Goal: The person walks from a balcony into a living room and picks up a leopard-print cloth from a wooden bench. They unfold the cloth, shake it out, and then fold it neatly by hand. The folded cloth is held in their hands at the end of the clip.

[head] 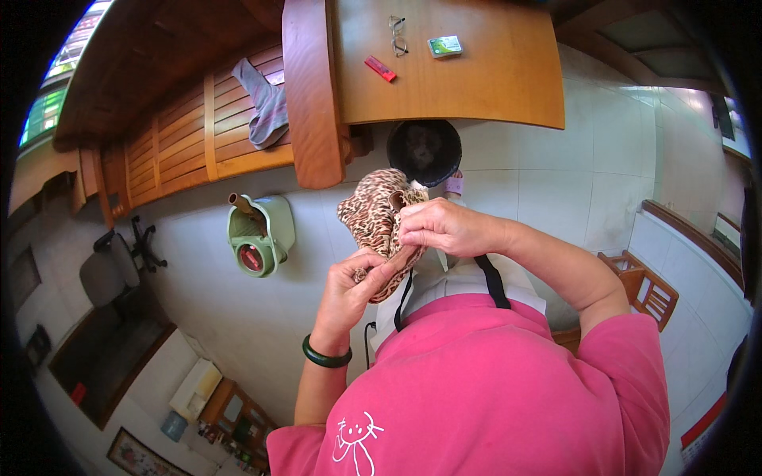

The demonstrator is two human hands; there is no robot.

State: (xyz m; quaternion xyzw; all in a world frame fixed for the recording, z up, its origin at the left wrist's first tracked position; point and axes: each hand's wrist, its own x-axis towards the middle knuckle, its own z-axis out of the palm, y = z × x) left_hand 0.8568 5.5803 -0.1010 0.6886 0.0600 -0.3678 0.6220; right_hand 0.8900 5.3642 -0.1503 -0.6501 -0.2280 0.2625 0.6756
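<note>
A leopard-print cloth item with a brown edge or lining hangs bunched between my two hands. My left hand, with a dark green bangle on its wrist, pinches its lower edge beside a small rolled end. The fingers of my right hand grip the cloth a little above and to the right, and a brown strip runs between the hands. Just beyond the cloth stands a black-lined bin, with some pale matter inside. What lies within the folds is hidden.
A wooden table ahead bears eyeglasses, a red packet and a green-and-white box. At left are a slatted wooden bench with a grey garment and a green mop bucket. A wooden stool stands at right.
</note>
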